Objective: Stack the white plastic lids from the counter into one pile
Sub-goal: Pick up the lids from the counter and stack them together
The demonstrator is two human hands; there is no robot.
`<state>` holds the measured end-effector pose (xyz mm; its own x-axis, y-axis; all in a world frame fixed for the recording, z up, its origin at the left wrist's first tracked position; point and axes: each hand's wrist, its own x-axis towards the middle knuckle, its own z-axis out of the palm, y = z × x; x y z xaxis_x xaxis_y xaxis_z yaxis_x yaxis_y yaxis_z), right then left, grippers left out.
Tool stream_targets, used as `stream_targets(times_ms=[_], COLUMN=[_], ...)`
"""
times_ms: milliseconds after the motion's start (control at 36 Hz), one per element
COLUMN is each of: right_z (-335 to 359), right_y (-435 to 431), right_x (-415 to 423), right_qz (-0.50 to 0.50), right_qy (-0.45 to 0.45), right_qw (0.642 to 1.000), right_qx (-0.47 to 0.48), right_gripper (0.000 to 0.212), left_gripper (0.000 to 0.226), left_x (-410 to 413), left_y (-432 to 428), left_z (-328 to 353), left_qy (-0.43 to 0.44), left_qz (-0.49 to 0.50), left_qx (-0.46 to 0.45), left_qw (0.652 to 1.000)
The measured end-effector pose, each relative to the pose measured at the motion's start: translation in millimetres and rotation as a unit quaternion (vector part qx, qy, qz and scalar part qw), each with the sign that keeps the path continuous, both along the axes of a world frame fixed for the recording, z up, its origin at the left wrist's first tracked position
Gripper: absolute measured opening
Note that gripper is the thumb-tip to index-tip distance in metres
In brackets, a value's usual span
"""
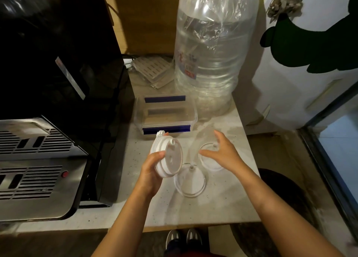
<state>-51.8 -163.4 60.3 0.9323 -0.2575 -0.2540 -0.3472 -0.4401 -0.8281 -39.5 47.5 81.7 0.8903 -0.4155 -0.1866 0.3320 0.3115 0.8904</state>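
My left hand (150,169) grips a pile of white plastic lids (170,156), tilted on edge above the counter (213,208). Two more round lids lie flat on the counter. One lid (190,181) sits just right of my left hand. The other lid (210,161) lies under my right hand (222,150), whose fingers are spread over it, thumb at its left rim. Whether the fingers touch that lid I cannot tell.
A clear box with blue clips (165,114) stands behind the lids. A large water bottle (211,49) rises at the back. A black and steel machine (48,121) fills the left. The counter's right edge (253,169) drops off beside my right arm.
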Motion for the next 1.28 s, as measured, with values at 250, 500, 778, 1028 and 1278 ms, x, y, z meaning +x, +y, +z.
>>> stream_targets(times_ms=[250,500,778,1028,1278], right_z=[-46,-45,-17,43,65], right_y=[-1,5,-6,21,58], right_x=[0,-1,2,-10,-17], right_qz=[0.015,0.01,-0.036,0.034,0.119], right_qy=[0.111,0.115,-0.001,-0.135,-0.137], right_qw=[0.968,0.96,0.986,0.99,0.983], right_qx=[-0.226,-0.253,-0.164,-0.028,0.032], right_gripper=[0.097,0.096,0.096,0.092,0.094], left_gripper=[0.048,0.051,0.041,0.056,0.056], left_x=[-4,-4,-5,1,3], left_y=[0,-1,-4,-6,-10], left_z=[-4,-1,0,1,7], left_qy=[0.085,0.074,0.106,0.079,0.052], left_qz=[0.046,0.03,0.05,0.017,-0.02], left_qx=[-0.012,-0.029,-0.056,-0.071,-0.13], left_qw=[0.995,0.996,0.992,0.994,0.99])
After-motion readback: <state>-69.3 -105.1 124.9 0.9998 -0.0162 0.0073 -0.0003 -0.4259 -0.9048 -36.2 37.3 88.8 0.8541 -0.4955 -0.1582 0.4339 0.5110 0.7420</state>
